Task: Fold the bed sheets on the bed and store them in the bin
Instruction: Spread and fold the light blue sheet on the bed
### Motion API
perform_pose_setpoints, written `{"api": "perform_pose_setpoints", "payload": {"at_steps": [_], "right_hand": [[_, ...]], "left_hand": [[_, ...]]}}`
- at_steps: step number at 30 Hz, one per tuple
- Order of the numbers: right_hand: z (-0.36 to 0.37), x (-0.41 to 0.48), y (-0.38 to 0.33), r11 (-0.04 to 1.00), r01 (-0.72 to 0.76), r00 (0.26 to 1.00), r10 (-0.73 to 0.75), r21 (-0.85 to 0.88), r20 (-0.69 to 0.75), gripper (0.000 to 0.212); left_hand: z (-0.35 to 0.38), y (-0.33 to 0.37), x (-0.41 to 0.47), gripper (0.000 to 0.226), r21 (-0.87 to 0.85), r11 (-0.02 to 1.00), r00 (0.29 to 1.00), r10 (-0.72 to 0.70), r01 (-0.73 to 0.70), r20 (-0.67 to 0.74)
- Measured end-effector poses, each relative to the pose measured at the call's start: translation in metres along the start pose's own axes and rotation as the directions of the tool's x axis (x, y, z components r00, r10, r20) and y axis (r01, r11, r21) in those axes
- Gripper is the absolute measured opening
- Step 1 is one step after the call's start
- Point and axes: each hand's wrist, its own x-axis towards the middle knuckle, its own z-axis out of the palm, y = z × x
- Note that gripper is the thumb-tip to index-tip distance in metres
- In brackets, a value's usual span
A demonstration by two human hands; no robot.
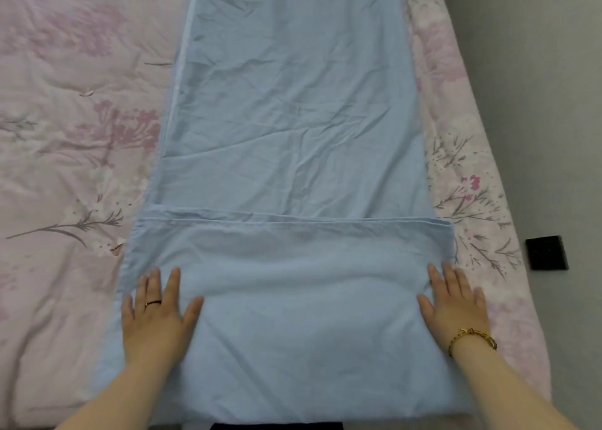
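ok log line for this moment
blue sheet: near end folded over, on floral quilt | left hand: flat on fold | right hand: flat on fold's right edge

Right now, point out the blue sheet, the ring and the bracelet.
blue sheet [293, 120]: head view, on the flat single layer beyond the folded-over end.
ring [153, 303]: head view, on the dark band itself.
bracelet [475, 333]: head view, on the gold links at the wrist.

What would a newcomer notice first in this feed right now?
The long light blue sheet runs up the middle of the pink floral quilt, its near end folded over. The left hand and right hand press flat on that folded part, one near each side edge. A small black square sits on the grey surface right of the bed.
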Motion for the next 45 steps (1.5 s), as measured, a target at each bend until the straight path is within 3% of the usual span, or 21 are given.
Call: {"api": "perform_pose_setpoints", "payload": {"at_steps": [4, 7, 9, 11, 13, 14, 16, 19, 22, 24, 26, 29, 36, 39, 42, 45], "right_hand": [[0.029, -0.046, -0.009, 0.917, -0.229, 0.973, 0.215, 0.327, 0.079, 0.058], [0.055, -0.071, -0.014, 0.768, -0.257, 0.947, 0.321, 0.587, -0.005, 0.061], [0.069, -0.087, -0.015, 0.489, -0.249, 0.867, 0.497, 0.836, -0.034, 0.065], [0.077, -0.098, -0.016, 0.054, -0.270, 0.756, 0.630, 0.961, 0.177, 0.061], [0.084, -0.105, -0.019, -0.370, -0.257, 0.745, 0.513, 0.893, 0.427, 0.040], [0.085, -0.107, -0.020, -0.530, -0.270, 0.779, 0.371, 0.804, 0.506, 0.028], [0.084, -0.108, -0.021, -0.674, -0.291, 0.823, 0.185, 0.679, 0.537, 0.025], [0.078, -0.112, -0.017, -0.698, -0.266, 0.869, 0.125, 0.664, 0.479, 0.027], [0.066, -0.120, -0.024, -0.694, -0.339, 0.884, -0.004, 0.635, 0.467, 0.005], [0.065, -0.127, -0.033, -0.648, -0.401, 0.875, -0.061, 0.647, 0.481, 0.008], [0.064, -0.131, -0.039, -0.615, -0.402, 0.868, -0.021, 0.678, 0.495, 0.015], [0.058, -0.136, -0.037, -0.552, -0.330, 0.888, 0.094, 0.766, 0.450, 0.024], [0.029, -0.156, -0.021, -0.363, -0.101, 0.974, 0.154, 0.926, 0.166, 0.011], [0.025, -0.165, -0.013, -0.279, 0.007, 0.979, 0.198, 0.960, 0.051, 0.025], [0.020, -0.186, 0.006, -0.124, 0.095, 0.963, 0.262, 0.988, -0.060, 0.036], [0.021, -0.202, 0.025, -0.056, 0.197, 0.945, 0.277, 0.979, -0.174, 0.039]], "left_hand": [[0.003, -0.009, -0.041, 0.064, -0.175, 0.966, 0.980, -0.197, 0.190, -0.018], [0.014, -0.022, -0.069, 0.081, -0.434, 0.822, 0.914, -0.406, 0.368, 0.006], [0.018, -0.027, -0.085, 0.083, -0.607, 0.629, 0.819, -0.570, 0.486, 0.065], [0.022, -0.025, -0.097, 0.081, -0.707, 0.395, 0.676, -0.719, 0.587, 0.160], [0.027, -0.019, -0.109, 0.080, -0.759, 0.072, 0.521, -0.769, 0.648, 0.371], [0.029, -0.013, -0.113, 0.077, -0.776, -0.128, 0.491, -0.708, 0.618, 0.508], [0.033, -0.002, -0.115, 0.060, -0.739, -0.431, 0.568, -0.473, 0.519, 0.674], [0.038, 0.008, -0.123, 0.046, -0.678, -0.571, 0.639, -0.316, 0.462, 0.702], [0.032, 0.028, -0.133, 0.045, -0.659, -0.591, 0.681, -0.237, 0.465, 0.693], [0.022, 0.042, -0.141, 0.038, -0.654, -0.605, 0.704, -0.206, 0.454, 0.680], [0.016, 0.048, -0.143, 0.020, -0.655, -0.631, 0.722, -0.209, 0.416, 0.660], [0.003, 0.046, -0.143, 0.017, -0.681, -0.638, 0.764, -0.218, 0.360, 0.608], [-0.041, 0.049, -0.147, 0.017, -0.812, -0.539, 0.864, -0.276, 0.224, 0.422], [-0.050, 0.041, -0.168, 0.037, -0.896, -0.426, 0.901, -0.327, 0.127, 0.284], [-0.054, 0.034, -0.196, 0.039, -0.963, -0.262, 0.928, -0.340, 0.064, 0.154], [-0.062, 0.032, -0.218, 0.038, -0.978, -0.209, 0.950, -0.306, 0.000, 0.066]]}}
